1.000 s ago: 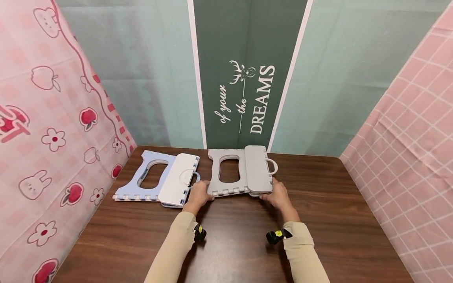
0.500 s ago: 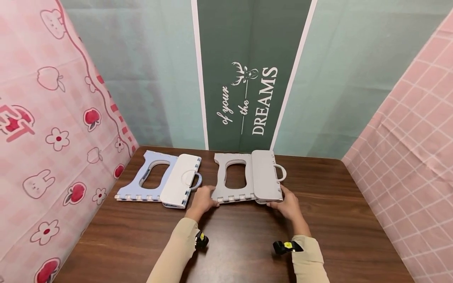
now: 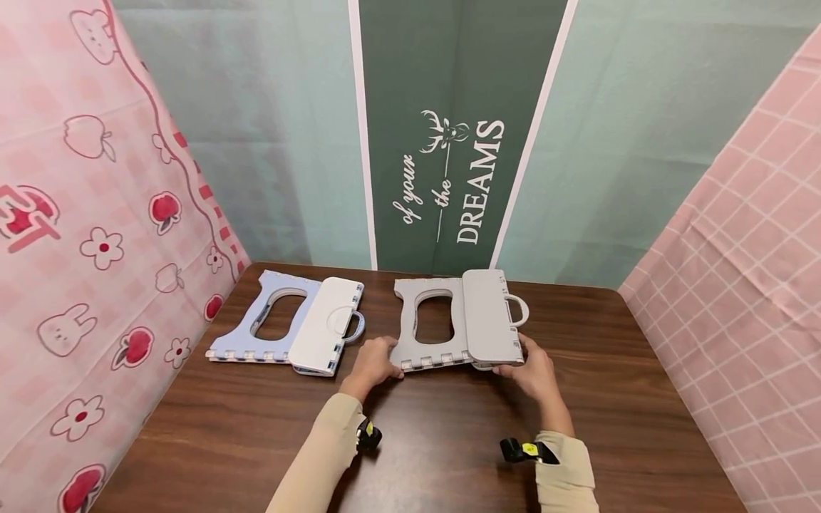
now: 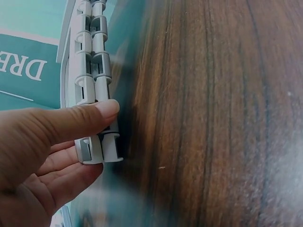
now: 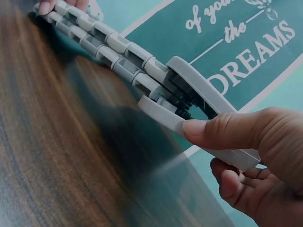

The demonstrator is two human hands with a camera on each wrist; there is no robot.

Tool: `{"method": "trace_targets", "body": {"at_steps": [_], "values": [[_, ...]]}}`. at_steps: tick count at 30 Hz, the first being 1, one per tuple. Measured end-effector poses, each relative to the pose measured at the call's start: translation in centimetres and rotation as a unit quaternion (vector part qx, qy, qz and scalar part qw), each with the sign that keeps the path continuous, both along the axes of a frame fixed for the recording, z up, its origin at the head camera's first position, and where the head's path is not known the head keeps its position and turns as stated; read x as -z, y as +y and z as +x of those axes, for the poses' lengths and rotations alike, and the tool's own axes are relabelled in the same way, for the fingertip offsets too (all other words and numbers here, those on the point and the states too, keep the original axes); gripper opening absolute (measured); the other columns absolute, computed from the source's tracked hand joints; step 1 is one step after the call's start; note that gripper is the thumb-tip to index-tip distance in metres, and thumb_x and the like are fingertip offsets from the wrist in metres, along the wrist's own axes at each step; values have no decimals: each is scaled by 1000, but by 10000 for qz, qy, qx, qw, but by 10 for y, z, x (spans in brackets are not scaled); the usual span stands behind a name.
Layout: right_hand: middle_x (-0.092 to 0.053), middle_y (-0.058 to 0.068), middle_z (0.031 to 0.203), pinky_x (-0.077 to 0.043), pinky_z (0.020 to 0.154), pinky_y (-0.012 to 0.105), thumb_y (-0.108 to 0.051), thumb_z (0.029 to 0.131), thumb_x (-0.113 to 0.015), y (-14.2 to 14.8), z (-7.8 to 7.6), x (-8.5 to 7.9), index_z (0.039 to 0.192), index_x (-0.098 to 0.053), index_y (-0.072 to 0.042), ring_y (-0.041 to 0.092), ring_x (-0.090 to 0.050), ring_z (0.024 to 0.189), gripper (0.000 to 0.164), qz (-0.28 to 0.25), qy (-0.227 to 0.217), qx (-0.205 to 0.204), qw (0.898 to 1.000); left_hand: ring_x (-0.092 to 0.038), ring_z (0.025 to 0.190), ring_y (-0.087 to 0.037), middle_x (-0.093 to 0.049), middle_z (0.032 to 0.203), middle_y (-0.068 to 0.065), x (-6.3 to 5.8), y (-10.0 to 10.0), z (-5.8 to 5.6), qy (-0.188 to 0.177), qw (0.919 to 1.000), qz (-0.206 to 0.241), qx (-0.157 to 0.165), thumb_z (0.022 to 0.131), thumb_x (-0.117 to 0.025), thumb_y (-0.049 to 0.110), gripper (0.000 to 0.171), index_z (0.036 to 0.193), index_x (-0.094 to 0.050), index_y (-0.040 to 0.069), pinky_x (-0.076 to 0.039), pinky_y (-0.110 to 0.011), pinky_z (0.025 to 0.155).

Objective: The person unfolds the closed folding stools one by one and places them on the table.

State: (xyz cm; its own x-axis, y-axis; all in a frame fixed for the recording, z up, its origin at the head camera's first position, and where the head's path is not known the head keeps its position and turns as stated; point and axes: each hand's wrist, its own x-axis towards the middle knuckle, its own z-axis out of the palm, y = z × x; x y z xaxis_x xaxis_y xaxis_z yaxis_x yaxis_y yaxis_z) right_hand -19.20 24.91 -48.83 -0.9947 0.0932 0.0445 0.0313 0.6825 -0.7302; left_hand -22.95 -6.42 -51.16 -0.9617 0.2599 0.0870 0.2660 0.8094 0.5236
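A grey folding step stool, folded flat, lies near the back of the table in the head view. Its left leg end is pinched at the near corner by my left hand. In the left wrist view the thumb presses the hinged edge, with fingers behind it. At the seat's near right corner, my right hand grips the stool. The right wrist view has that thumb on the seat panel and the fingers curled beneath. To the left lies a folded blue and white step stool.
The brown wooden table extends in front of both stools and to the right. A green curtain hangs right behind its back edge. Pink cloths flank the left and right sides.
Held by both hands, the grey stool has moved to the right, widening the gap from the blue and white stool. That other stool has stayed in place; the head view has shifted slightly.
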Motion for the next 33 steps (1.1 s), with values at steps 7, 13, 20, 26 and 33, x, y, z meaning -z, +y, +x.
{"method": "trace_targets", "body": {"at_steps": [7,13,20,26,33], "values": [[-56,29,111,-39,85,50,-12,65,-84,4,6,-9,134,-38,9,39,-52,102,85,107,228,14,9997,-61,92,-33,-66,101,-14,3,5,2,-123,9996,256,-52,52,-91,20,67,110,-65,1,-47,-40,79],[-53,31,116,-37,88,52,-13,69,-82,7,10,-13,137,-34,9,42,-49,106,86,134,184,-42,9997,-60,91,-32,-66,99,-13,3,10,2,-217,9988,442,-57,51,-91,20,64,107,-65,2,-47,-40,79],[-49,33,120,-36,90,52,-11,71,-80,12,14,-13,140,-29,9,43,-47,110,88,-49,165,-48,9998,-59,90,-29,-66,98,-11,3,18,3,-333,9978,564,-109,51,-92,19,66,109,-64,2,-46,-40,79],[-52,33,116,-38,86,51,-9,70,-80,17,21,-13,138,-30,9,42,-50,104,87,-33,424,29,9991,-58,87,-24,-65,94,-8,5,25,5,-385,9966,735,-23,52,-91,16,65,109,-64,2,-47,-36,77],[-49,34,121,-37,86,51,-5,70,-77,20,28,-15,139,-28,10,43,-48,107,86,-101,521,19,9986,-60,85,-23,-66,92,-9,4,30,7,-317,9949,951,61,51,-91,14,64,108,-64,1,-47,-34,77]]}}
